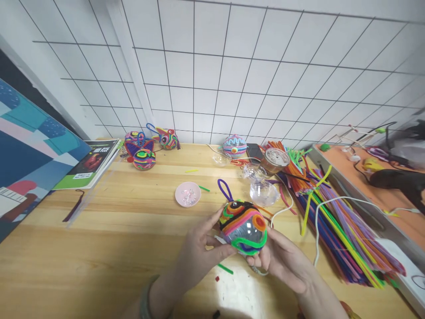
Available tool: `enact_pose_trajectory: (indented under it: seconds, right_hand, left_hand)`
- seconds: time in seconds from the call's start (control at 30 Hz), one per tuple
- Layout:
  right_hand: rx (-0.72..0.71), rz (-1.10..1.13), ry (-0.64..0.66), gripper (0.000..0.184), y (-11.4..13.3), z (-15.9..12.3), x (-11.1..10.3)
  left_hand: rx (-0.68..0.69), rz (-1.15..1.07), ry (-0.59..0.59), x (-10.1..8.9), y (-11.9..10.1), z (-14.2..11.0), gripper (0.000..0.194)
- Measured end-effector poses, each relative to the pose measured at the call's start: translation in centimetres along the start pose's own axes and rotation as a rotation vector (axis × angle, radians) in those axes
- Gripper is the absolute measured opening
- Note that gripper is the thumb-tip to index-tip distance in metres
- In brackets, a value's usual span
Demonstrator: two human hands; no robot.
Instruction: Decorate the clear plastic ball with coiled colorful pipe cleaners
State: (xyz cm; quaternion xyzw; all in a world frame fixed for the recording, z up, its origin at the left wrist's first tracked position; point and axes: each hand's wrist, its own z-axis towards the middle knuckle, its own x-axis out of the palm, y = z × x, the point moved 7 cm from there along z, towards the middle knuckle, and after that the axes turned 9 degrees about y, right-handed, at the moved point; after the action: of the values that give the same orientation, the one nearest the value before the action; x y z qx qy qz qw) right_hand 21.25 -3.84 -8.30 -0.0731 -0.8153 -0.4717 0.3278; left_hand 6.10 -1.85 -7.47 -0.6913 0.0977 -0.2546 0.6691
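Between my two hands is a clear plastic ball ornament (245, 230), held above the table and partly covered with coloured pipe cleaners in black, orange, pink and green. A purple pipe-cleaner loop (226, 189) sticks up from its top. My left hand (207, 246) grips its left side, the thumb along the lower front. From the right and below, my right hand (282, 261) closes its fingers on the ball. A pink dish (187, 195) with small shiny bits stands beyond my left hand. A short green pipe-cleaner piece (226, 268) lies beneath the ball.
Pipe-cleaner bundles (335, 230) lie on the right beside an orange-topped tray (372, 173). Clear plastic half shells (264, 192) and a round tin (275, 160) stand behind the ball. Finished-looking ornaments (144, 158) and a book (91, 164) are at the back left. A white cable (317, 230) runs along the right.
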Motion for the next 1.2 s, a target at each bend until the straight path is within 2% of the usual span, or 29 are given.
enact_pose_trajectory:
  seconds: [0.13,0.3,0.4,0.57,0.73,0.9,1.07,1.2]
  right_hand:
    - [0.010,0.045,0.006,0.031,-0.4,0.0,-0.1]
    - [-0.027,0.154,0.051,0.023,-0.3,-0.2,0.6]
    - [-0.085,0.154,0.070,0.020,0.4,-0.5,1.4]
    - [-0.160,0.070,0.023,0.016,1.5,-1.5,2.3]
    - [-0.189,0.034,-0.023,0.021,1.3,-2.1,1.8]
    - [-0.243,0.018,0.049,0.031,0.8,-2.1,1.5]
    - [-0.293,-0.149,0.005,0.035,1.6,-2.4,1.8]
    - [-0.361,-0.393,-0.101,0.034,2.4,-2.7,2.1]
  left_hand:
    - [0.020,-0.055,0.016,0.0,0.5,0.0,0.068]
    - [0.013,-0.122,0.023,0.0,0.4,0.3,0.066]
    - [0.004,-0.214,0.071,0.2,0.0,0.5,0.064]
    - [0.007,-0.355,0.169,0.6,-0.1,0.8,0.061]
    - [0.031,-0.391,0.228,0.4,0.7,1.0,0.063]
    - [0.083,-0.374,0.297,0.0,0.6,1.0,0.066]
    - [0.142,-0.349,0.405,0.1,-0.9,0.8,0.076]
    - [0.147,-0.327,0.368,-0.3,-1.1,0.9,0.084]
